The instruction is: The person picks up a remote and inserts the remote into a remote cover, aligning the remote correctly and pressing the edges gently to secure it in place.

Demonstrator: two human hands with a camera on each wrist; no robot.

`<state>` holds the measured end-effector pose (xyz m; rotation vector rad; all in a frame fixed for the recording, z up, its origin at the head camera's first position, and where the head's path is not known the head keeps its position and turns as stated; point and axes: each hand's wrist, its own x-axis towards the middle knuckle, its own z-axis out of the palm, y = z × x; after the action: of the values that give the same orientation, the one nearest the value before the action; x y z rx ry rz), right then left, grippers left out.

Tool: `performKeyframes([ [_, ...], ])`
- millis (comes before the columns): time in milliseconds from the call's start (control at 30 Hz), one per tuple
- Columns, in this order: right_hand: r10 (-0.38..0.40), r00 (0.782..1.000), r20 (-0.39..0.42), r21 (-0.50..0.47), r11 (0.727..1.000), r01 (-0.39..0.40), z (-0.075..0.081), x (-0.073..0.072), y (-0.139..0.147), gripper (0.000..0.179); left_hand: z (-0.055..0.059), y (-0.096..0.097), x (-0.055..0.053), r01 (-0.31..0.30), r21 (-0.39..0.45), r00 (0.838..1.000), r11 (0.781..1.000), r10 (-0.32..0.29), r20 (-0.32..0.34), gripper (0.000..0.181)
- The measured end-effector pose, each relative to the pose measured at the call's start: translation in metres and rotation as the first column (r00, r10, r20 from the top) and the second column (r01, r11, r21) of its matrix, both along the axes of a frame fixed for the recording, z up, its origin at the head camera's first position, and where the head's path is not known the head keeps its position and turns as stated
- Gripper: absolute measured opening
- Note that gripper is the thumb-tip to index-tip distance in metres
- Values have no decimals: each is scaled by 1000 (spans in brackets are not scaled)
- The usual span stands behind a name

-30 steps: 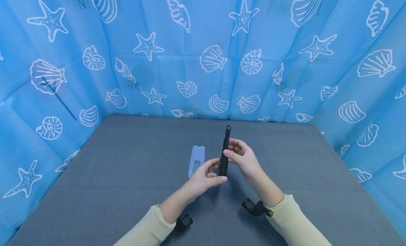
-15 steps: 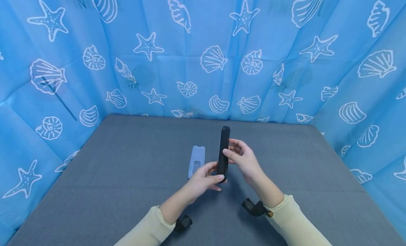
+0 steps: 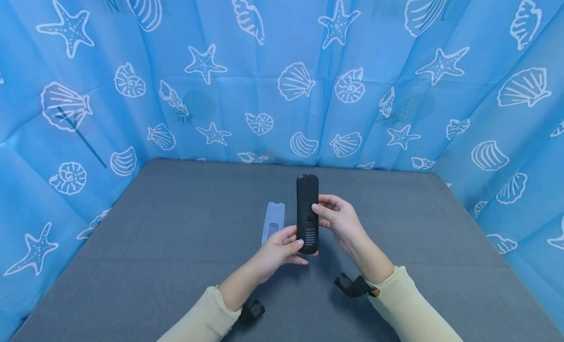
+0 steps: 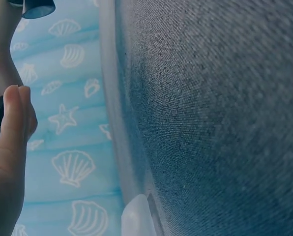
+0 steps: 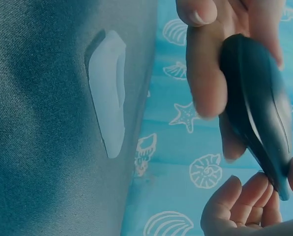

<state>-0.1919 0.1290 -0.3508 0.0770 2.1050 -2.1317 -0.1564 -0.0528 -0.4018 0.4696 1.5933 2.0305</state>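
Observation:
A black remote control (image 3: 307, 195) is held up above the table, its back with small pale print turned toward the head camera. My left hand (image 3: 275, 251) grips its lower end, thumb on the back face near the left edge. On the right edge, about halfway up, my right hand (image 3: 341, 219) pinches it between thumb and fingers. The right wrist view shows the remote's smooth dark side (image 5: 257, 108) between both hands. Just left of it on the table lies a pale translucent blue cover (image 3: 275, 213) with a rectangular cutout, its near end partly hidden by my left hand.
A grey cloth-covered table (image 3: 198, 214) spreads under both hands. Behind it and along the sides hangs a blue curtain (image 3: 273, 48) with white shells and starfish. Dark wrist mounts (image 3: 253, 310) stick out beneath both pale sleeves.
The remote has rotated from edge-on to showing its printed back. My left fingers have shifted on its lower end; the right hand stays nearly in place. The cover has not moved.

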Motion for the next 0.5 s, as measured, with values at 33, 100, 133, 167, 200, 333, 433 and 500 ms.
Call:
performKeyframes([
  [33, -7, 1000, 0, -2, 1000, 7, 0, 0, 0, 31, 0, 0, 0, -4, -2, 1000, 1000, 4, 3, 45],
  [100, -17, 1000, -1, -5, 1000, 17, 0, 0, -1, 29, 0, -1, -1, -19, -6, 1000, 1000, 19, 11, 45],
  [133, -22, 1000, -2, -5, 1000, 22, 0, 0, -1, 28, 0, -1, -1, -26, -8, 1000, 1000, 26, 17, 44],
  [167, -25, 1000, -4, -6, 1000, 25, 0, 0, -1, 27, 0, -2, -1, -30, -10, 999, 1000, 30, 18, 44],
  [200, -26, 1000, -3, -4, 1000, 26, -1, -1, -1, 27, 0, -2, -1, -32, -11, 999, 999, 32, 20, 44],
  [333, -18, 1000, -5, 2, 1000, 18, -3, -1, -2, 28, -1, -2, -2, -29, 1, 999, 1000, 29, 31, 45],
  [433, -5, 1000, -6, 0, 1000, 5, -4, 0, -2, 30, -1, -1, -2, -23, 10, 999, 1000, 23, 36, 45],
  [500, 3, 1000, -7, -3, 1000, -3, -4, 0, -2, 32, 0, 0, -3, -23, 14, 999, 1000, 22, 38, 45],
])
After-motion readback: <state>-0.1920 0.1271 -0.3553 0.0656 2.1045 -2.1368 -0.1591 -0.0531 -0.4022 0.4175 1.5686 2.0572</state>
